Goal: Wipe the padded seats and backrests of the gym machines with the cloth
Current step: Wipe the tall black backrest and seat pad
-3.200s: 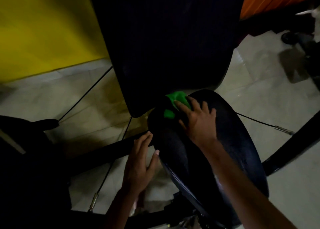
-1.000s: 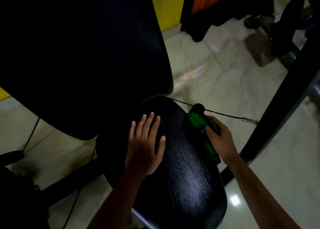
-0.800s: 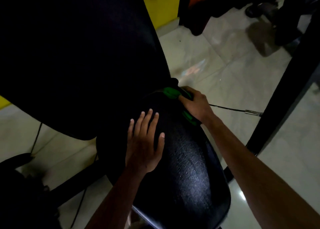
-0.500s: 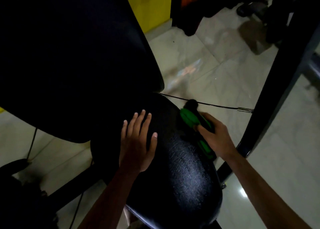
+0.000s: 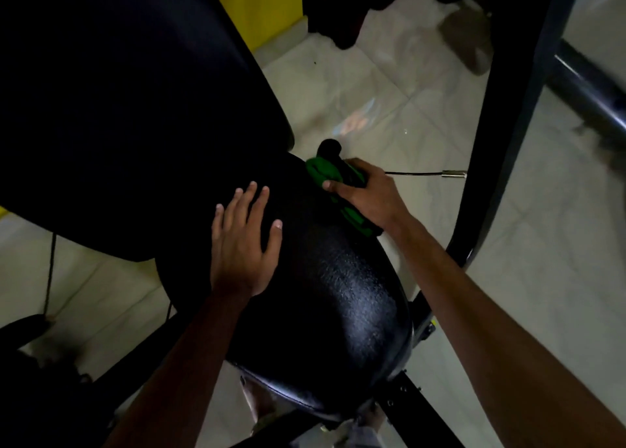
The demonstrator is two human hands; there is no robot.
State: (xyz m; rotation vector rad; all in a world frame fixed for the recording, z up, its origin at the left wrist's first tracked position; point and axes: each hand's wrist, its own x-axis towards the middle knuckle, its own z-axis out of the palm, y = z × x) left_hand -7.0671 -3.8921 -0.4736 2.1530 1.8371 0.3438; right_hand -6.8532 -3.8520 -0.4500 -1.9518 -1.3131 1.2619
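1. Moved since half a second ago: cloth and right hand, back up the seat's far right edge.
2. Left hand: unmoved, fingers flat, bracing seat.
3. Right hand: clamped on cloth; edge wiping continues, backrest pending.

Pale tiled floor, yellow wall, steel cable.
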